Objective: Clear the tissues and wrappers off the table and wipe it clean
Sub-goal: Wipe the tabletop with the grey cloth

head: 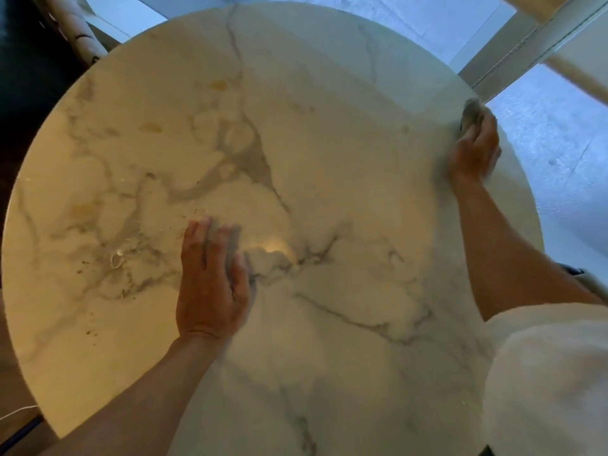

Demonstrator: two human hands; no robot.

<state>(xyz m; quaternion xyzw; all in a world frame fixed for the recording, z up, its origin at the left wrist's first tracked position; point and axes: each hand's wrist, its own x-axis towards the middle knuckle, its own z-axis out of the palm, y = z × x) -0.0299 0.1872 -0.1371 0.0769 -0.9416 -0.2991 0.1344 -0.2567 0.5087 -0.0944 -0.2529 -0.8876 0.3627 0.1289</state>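
Crumbs (98,268) are dotting the round white marble table (329,324) beside our flat, bracing left hand (210,284) while our right hand (475,146) is gripping a grey cloth (471,110) at its far edge, wiping.

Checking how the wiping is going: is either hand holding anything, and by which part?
The right hand grips a crumpled cloth or tissue at the table's far right edge, bunched under its fingers. The left hand holds nothing.
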